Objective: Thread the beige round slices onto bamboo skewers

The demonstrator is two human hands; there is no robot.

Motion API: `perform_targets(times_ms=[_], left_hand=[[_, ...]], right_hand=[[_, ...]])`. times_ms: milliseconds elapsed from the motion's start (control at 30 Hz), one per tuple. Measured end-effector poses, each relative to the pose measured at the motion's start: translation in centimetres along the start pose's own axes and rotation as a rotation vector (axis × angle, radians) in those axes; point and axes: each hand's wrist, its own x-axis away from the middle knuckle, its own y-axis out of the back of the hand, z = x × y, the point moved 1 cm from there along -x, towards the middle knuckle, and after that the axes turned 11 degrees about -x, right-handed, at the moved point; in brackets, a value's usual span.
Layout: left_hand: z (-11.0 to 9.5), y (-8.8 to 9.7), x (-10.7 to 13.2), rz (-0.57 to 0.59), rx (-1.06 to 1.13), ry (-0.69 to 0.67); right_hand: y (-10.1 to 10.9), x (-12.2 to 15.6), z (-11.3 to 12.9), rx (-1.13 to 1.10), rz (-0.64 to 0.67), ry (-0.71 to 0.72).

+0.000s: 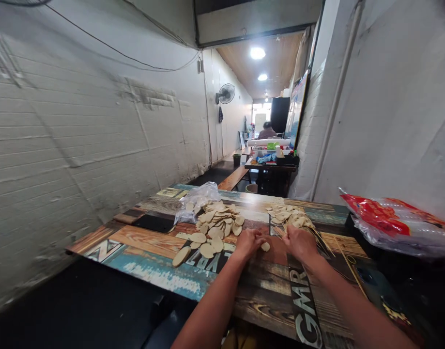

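Observation:
My left hand [250, 244] is low over the table, its fingers curled together; what they pinch, if anything, is too small to make out. Just beside its fingertips lies a single pale slice [265, 246]. My right hand [301, 244] is closed around thin bamboo skewers [279, 231], whose ends stick out to the left. Behind the left hand is a heap of flat, pale oval slices [219, 218], with several loose ones spread in front. Past the right hand lies a pile of similar slices [285, 213] with thin sticks pointing out toward the lower right.
A clear plastic bag [198, 198] and a black phone-like slab [154, 223] lie on the patterned table [145, 242]. At right are a red-and-clear plastic package [392, 220] and a dark phone [369, 281]. Farther back stand a bench [233, 178], a cluttered table [269, 166] and a seated person [267, 132].

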Motion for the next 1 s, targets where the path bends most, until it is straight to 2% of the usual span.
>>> perform_targets(times_ms=[67, 200, 267, 400, 567, 733, 800, 900, 967, 1000], left_hand=[[0.4, 0.8, -0.5, -0.124, -0.104, 0.058], [1.5, 2.0, -2.3, -0.393, -0.272, 0.214], [1.9, 2.0, -3.5, -0.447, -0.335, 0.247], [2.2, 1.2, -5.4, -0.423, -0.394, 0.246], [1.9, 1.3, -6.6, -0.375, -0.305, 0.269], [2.0, 2.2, -5.9, -0.300, -0.018, 0.235], [2.2, 2.0, -5.3, -0.234, 0.197, 0.197], [2.4, 1.3, -4.5, -0.066, 0.668, 0.178], [2.5, 0.8, -4.3, -0.011, 0.815, 0.190], [2.7, 0.7, -4.3, -0.019, 0.836, 0.204]], right_hand=[[-1.0, 0.2, -0.1, -0.190, -0.007, 0.002], [-4.6, 1.2, -0.4, -0.688, -0.009, -0.021], [-6.2, 1.5, -0.6, -0.817, -0.043, -0.034], [-8.0, 1.5, -1.2, -0.950, -0.055, -0.043], [-8.3, 1.0, -1.7, -1.003, -0.021, -0.055], [-7.5, 1.3, -1.2, -1.063, 0.020, -0.001], [-7.1, 1.7, -0.7, -1.090, 0.027, 0.040], [-6.5, 2.3, 0.1, -1.088, 0.001, 0.098], [-6.2, 2.7, 0.6, -1.080, 0.009, 0.113], [-6.1, 2.8, 0.7, -1.081, 0.021, 0.112]])
